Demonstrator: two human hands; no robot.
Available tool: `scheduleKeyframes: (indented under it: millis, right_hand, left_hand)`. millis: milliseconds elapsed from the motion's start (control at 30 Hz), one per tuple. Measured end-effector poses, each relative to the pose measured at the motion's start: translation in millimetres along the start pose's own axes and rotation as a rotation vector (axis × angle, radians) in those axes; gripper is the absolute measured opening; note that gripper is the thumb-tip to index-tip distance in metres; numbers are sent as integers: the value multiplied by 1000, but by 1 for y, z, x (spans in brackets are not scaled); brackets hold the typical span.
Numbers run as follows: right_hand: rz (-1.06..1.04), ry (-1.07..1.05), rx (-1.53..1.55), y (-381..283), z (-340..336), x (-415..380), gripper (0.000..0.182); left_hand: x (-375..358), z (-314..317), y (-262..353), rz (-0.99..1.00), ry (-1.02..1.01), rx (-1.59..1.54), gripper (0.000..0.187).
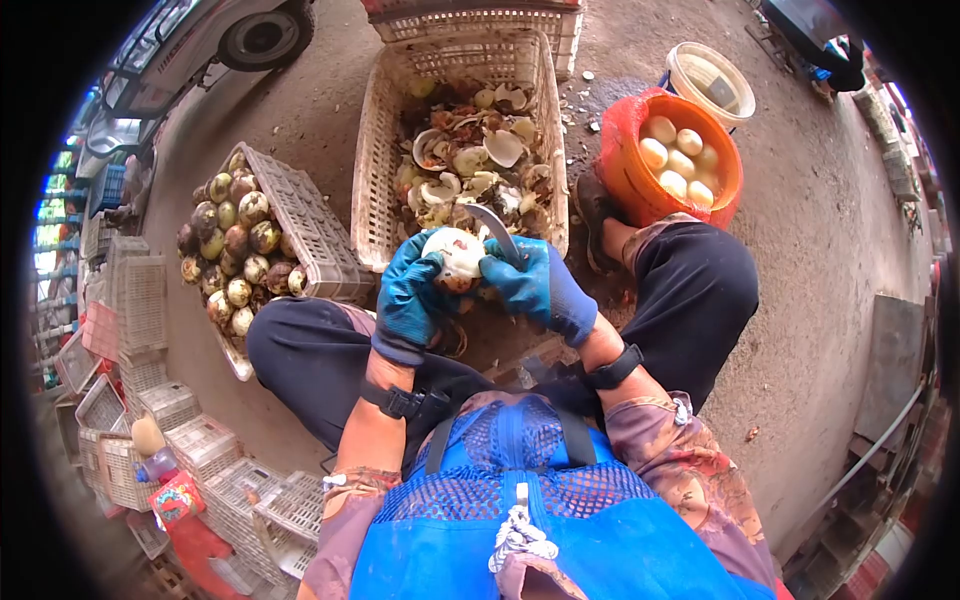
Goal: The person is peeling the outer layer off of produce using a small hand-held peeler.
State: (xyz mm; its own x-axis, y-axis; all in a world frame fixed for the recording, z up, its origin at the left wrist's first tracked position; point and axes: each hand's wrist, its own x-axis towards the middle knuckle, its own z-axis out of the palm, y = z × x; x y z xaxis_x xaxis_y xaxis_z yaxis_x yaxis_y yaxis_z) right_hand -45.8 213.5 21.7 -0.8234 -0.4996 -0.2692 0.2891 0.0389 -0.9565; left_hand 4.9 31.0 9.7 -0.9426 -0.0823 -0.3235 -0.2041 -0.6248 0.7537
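Note:
My left hand (408, 292), in a blue-green coated glove, grips a round, partly peeled fruit (452, 248) with pale flesh and brown patches. My right hand (522, 284), gloved alike, is wrapped round a knife; its curved blade (492, 226) rises beyond the fruit. Fingers of the right hand rest right at the fruit's side. Just past both hands, a dirty white plastic crate (366, 160) holds pale peelings and curved rind pieces (503, 148). At the left, brown-and-green unpeeled fruits (253, 207) fill a tilted crate (318, 225).
An orange bucket (628, 172) with red netting holds several peeled fruits (690, 142) in cloudy liquid. Behind it stands a whitish bucket (745, 100). Stacked crates (205, 440) line the lower left; a vehicle wheel (262, 40) is at the upper left. My bent knees flank the work.

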Motion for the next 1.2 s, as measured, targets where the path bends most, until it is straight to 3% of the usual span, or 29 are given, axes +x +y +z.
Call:
scheduleKeyframes:
  millis: [133,433,533,633,667,700,733,767,867,933,1000,1200]
  right_hand:
    - [-121,60,-193,15,2,2,21]
    - [76,76,1,27,5,7,19]
    - [20,63,241,40,9,13,18]
    - [-8,217,64,42,7,14,17]
    - [101,224,-168,37,-4,13,21]
    - [-30,292,-517,39,-10,11,26]
    - [-170,356,-865,39,-14,9,33]
    - [-195,304,-823,39,-16,4,45]
    - [-448,304,-979,30,-11,-4,50]
    - [-411,208,-1173,20,-8,-9,55]
    - [-408,164,-1293,17,-6,-8,57]
    - [-442,187,-1377,22,1,-9,60]
  left_hand:
    - [0,-4,-2,25,25,103,37]
    - [4,-12,-9,-11,9,89,40]
    - [3,-13,-11,-51,-38,0,40]
    - [11,-30,-12,-151,-222,-223,41]
    - [11,-25,-4,-192,-301,-308,42]
    - [5,-17,-1,-182,-29,-209,47]
    - [4,-12,3,-168,16,-203,46]
    - [4,-10,6,-154,60,-199,46]
    - [5,-11,7,-96,113,-198,44]
    - [3,-4,7,-77,174,-148,44]
    - [3,-16,7,-127,72,-151,41]
    - [3,-15,6,-124,100,-146,38]
